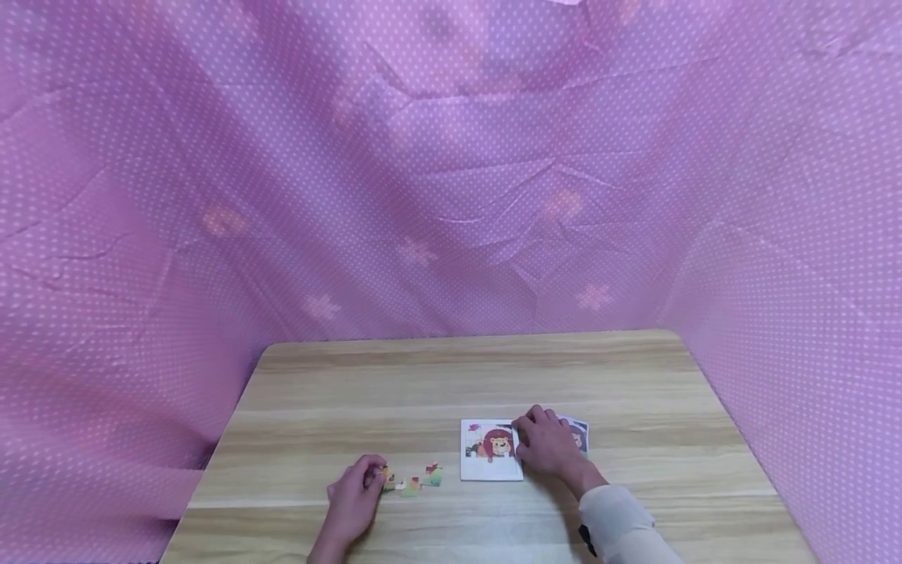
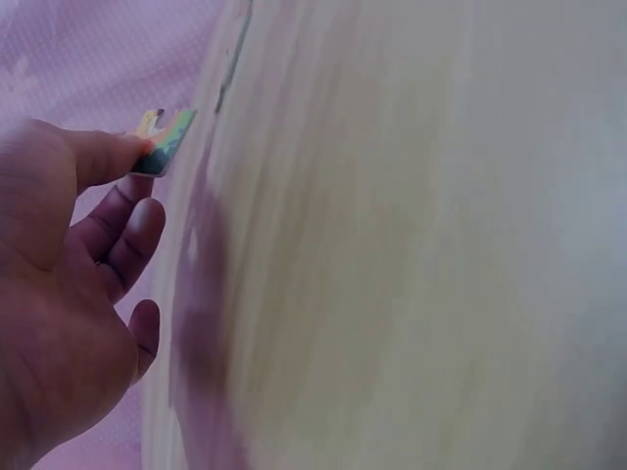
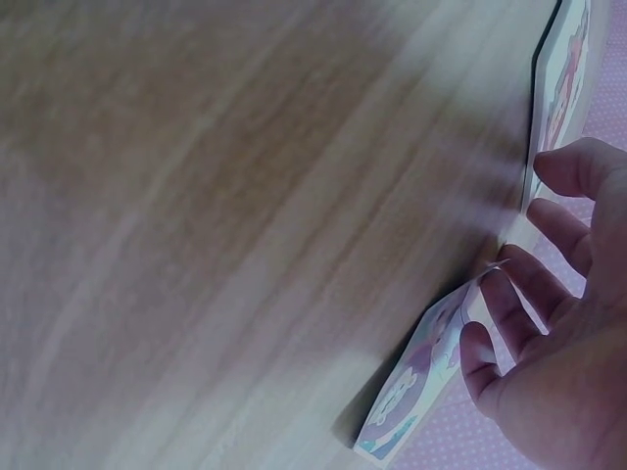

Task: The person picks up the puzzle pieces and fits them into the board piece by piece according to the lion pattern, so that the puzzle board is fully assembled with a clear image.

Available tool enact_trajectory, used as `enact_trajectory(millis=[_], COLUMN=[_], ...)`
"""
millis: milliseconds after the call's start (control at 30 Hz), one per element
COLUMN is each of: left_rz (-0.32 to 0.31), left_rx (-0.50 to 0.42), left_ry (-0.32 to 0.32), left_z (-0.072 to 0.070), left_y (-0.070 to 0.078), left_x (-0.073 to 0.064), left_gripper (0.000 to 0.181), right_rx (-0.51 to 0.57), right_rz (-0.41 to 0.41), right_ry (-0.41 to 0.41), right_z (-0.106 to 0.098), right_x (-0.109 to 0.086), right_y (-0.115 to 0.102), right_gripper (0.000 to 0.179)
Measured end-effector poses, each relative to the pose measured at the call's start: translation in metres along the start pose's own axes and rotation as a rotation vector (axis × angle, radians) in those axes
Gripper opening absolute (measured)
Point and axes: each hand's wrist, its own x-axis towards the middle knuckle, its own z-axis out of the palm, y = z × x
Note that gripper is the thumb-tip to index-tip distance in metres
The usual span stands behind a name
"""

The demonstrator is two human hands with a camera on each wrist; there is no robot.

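Observation:
My left hand (image 1: 355,495) pinches a small, colourful jigsaw piece (image 2: 165,147) between thumb and index finger, while its other fingers curl loosely. Just right of that hand, several loose jigsaw pieces (image 1: 412,486) lie on the table. A white-framed puzzle board (image 1: 491,472) bears a partly assembled lion picture, with its lower strip showing white. My right hand (image 1: 548,445) lies at the board's right edge, thumb and index fingertips right at the rim. Its other fingers reach over a printed picture card (image 3: 411,392) with a matching lion, which the hand partly covers in the head view.
The light wood-grain table (image 1: 451,376) has rounded back corners. Pink dotted cloth (image 1: 451,196) hangs around its back and sides. A light sleeve (image 1: 620,521) covers the right forearm.

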Motion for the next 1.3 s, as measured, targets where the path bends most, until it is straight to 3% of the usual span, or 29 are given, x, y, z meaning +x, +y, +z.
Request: enact_trajectory(millis=[233,433,1100,1300], left_rz=[0.05,0.056,0.145,0.141], left_rx=[-0.054,-0.089,-0.1,-0.094], left_ry=[0.027,0.019,-0.009,-0.026], left_z=[0.015,0.027,0.06,0.071], left_y=[0.022,0.036,0.062,0.07], left_x=[-0.001,0.002,0.008,0.009], left_gripper=[0.019,0.02,0.012,0.011], right_rx=[0.005,0.004,-0.005,-0.021], right_rz=[-0.004,-0.019,-0.028,-0.037], right_ry=[0.008,0.016,0.017,0.03], right_z=[0.0,0.001,0.003,0.003], right_x=[-0.003,-0.004,-0.002,-0.003], right_y=[0.001,0.002,0.005,0.006], right_gripper=[0.043,0.042,0.042,0.041])
